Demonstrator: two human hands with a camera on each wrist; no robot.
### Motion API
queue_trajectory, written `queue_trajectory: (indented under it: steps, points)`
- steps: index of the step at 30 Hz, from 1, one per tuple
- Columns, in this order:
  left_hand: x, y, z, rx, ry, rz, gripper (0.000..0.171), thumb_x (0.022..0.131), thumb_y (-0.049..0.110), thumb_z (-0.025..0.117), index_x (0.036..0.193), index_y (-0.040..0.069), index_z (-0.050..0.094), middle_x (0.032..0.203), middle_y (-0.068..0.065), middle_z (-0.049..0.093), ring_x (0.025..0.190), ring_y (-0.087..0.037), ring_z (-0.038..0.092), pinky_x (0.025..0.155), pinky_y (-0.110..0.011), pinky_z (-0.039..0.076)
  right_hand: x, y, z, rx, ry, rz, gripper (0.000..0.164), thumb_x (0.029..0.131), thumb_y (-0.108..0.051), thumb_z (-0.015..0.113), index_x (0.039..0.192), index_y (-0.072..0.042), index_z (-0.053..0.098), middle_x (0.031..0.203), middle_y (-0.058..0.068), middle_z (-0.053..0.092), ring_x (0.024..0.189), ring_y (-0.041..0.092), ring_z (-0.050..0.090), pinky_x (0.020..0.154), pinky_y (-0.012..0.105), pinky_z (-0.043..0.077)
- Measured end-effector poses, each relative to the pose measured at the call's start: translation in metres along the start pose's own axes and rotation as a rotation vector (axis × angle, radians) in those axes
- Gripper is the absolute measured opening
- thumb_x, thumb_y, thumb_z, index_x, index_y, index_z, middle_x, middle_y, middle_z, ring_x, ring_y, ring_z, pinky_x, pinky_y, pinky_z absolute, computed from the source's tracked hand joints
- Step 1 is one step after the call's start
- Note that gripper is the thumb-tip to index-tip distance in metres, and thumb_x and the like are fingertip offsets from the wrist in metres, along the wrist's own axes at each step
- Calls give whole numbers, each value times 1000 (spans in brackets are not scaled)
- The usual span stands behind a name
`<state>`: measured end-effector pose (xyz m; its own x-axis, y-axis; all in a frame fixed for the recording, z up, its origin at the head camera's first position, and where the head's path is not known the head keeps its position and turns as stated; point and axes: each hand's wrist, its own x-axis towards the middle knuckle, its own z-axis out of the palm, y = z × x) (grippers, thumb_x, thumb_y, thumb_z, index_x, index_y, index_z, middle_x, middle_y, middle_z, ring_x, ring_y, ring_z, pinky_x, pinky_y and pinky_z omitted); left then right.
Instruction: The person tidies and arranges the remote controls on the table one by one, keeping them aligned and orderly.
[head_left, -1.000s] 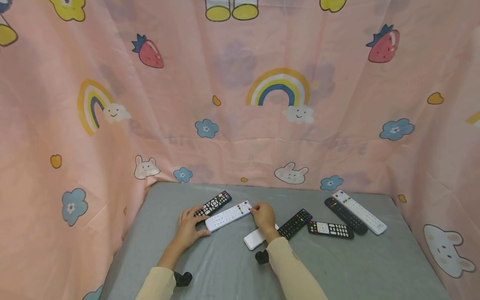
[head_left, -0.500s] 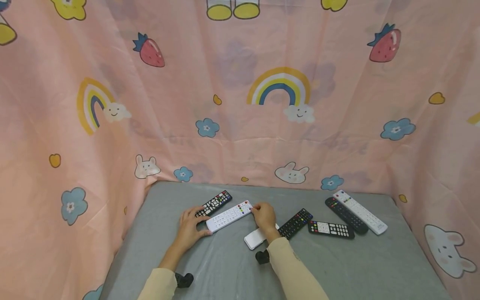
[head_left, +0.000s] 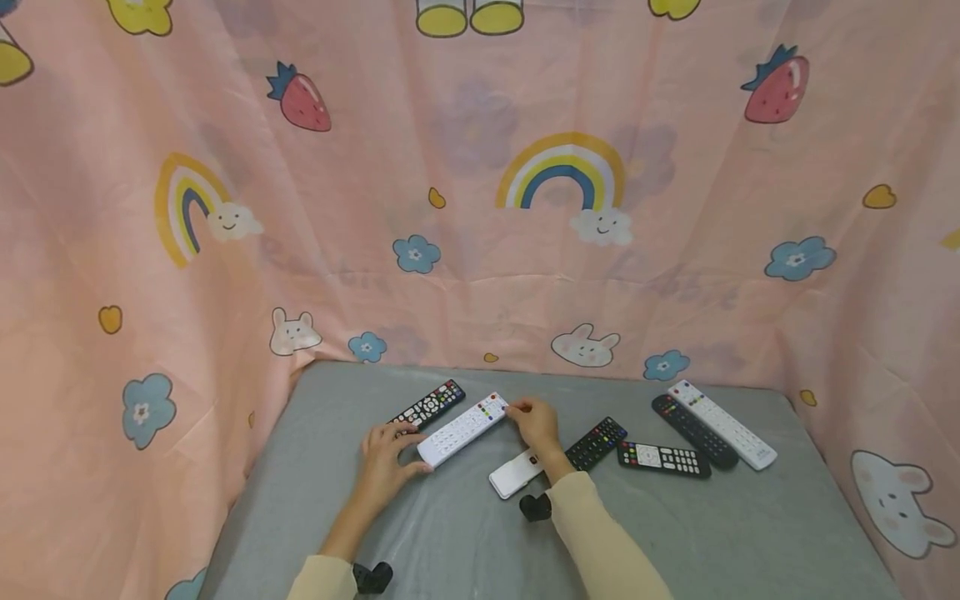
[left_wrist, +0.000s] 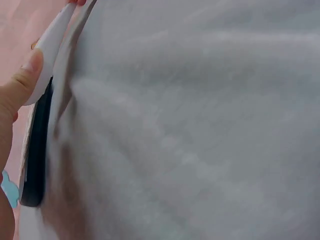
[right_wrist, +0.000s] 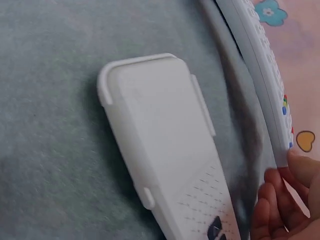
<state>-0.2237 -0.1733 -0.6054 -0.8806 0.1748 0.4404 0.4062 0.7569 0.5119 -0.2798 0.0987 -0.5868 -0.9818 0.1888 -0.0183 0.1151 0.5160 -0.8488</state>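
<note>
In the head view a white remote control (head_left: 462,429) with coloured buttons is held slanted between both hands. My left hand (head_left: 384,462) grips its near end, with the thumb (left_wrist: 31,67) along its edge in the left wrist view. At the other end, my right hand (head_left: 537,423) pinches the corner between thumb and fingers. The right wrist view shows the same white remote edge-on, over the grey cloth. A black remote (head_left: 431,404) lies just behind the left hand, partly covered by its fingers. Under the right wrist lies a second white remote-like piece (right_wrist: 160,120), smooth side up.
Right of the hands lie a black remote (head_left: 597,442), another black one with a white pad (head_left: 663,459), a slim black one (head_left: 693,431) and a long white one (head_left: 723,425). The grey-covered table (head_left: 450,542) meets a pink patterned curtain (head_left: 480,308) at the back and sides.
Both hands have shifted the white remote slightly up and right, and it slants more steeply. More of the white piece under the right wrist shows now.
</note>
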Motion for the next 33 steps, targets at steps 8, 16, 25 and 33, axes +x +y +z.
queue_trajectory:
  steps: [8, 16, 25, 33]
  points:
    - [-15, 16, 11, 49, 99, 8, 52, 51, 41, 88, 97, 21, 76, 98, 7, 76, 90, -13, 56, 76, -32, 35, 9, 7, -10, 103, -75, 22, 16, 92, -14, 68, 99, 0, 72, 98, 15, 72, 84, 18, 67, 76, 31, 56]
    - [-27, 34, 21, 35, 144, -21, 52, 49, 44, 89, 91, 17, 75, 87, 3, 74, 87, -13, 58, 79, -34, 44, 15, 8, -11, 155, -126, 75, 18, 92, -15, 67, 102, 0, 72, 106, 16, 73, 90, 18, 69, 85, 35, 57]
    - [-34, 49, 27, 24, 225, -9, 50, 45, 44, 90, 84, 18, 71, 81, 5, 71, 83, -13, 56, 79, -30, 45, 20, 2, -10, 128, -144, 88, 18, 92, -13, 68, 101, 1, 73, 100, 16, 74, 82, 17, 69, 75, 29, 56]
    - [-39, 51, 32, 15, 254, 17, 51, 43, 40, 91, 84, 18, 71, 78, 5, 70, 82, -11, 54, 79, -26, 43, 17, -5, -6, 137, -137, 75, 17, 93, -12, 67, 102, 0, 74, 103, 16, 74, 83, 16, 69, 75, 28, 57]
